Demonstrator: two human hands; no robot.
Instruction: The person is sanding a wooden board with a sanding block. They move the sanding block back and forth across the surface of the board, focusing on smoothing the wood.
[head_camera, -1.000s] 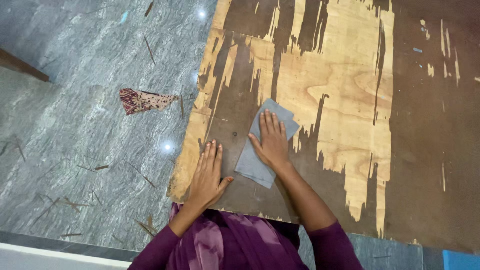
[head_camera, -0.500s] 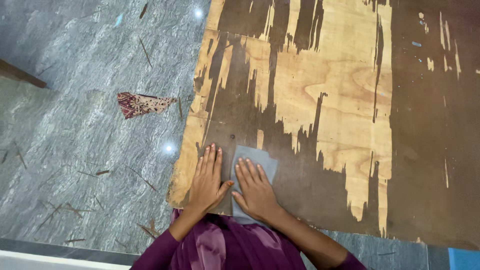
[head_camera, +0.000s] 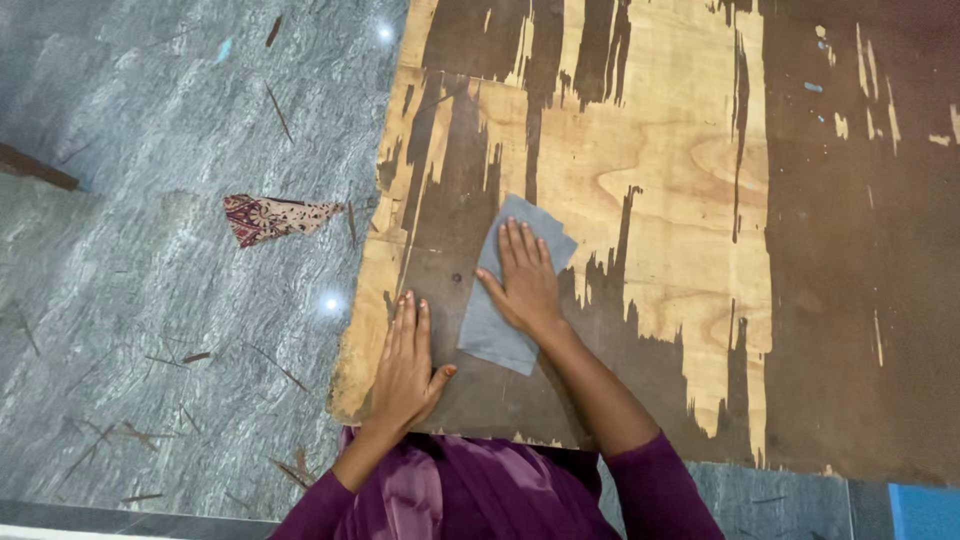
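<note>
I find the thin grey rectangular sheet of sandpaper (head_camera: 503, 290) lying flat on the large brown plywood board with its dark veneer worn away in pale patches (head_camera: 640, 170), near the board's left edge and toward the corner nearest me. My right hand (head_camera: 524, 280) rests palm down on the sheet's upper half, fingers spread and straight; it presses rather than grips, nothing being pinched. My left hand (head_camera: 405, 365) lies flat and relaxed on the board just beside the sheet's left edge, holding nothing.

I judge the sheet light and limp: it conforms to the board and would curl or fold if lifted by one corner. Its gritty face should cling to the wood, so it will drag, not slide. The best hold, in my view, is broad palm pressure over its middle. The board looks stiff and heavy, with splintered edges. A scrap of red patterned cloth (head_camera: 270, 216) lies on the grey stone floor (head_camera: 150, 300).
</note>
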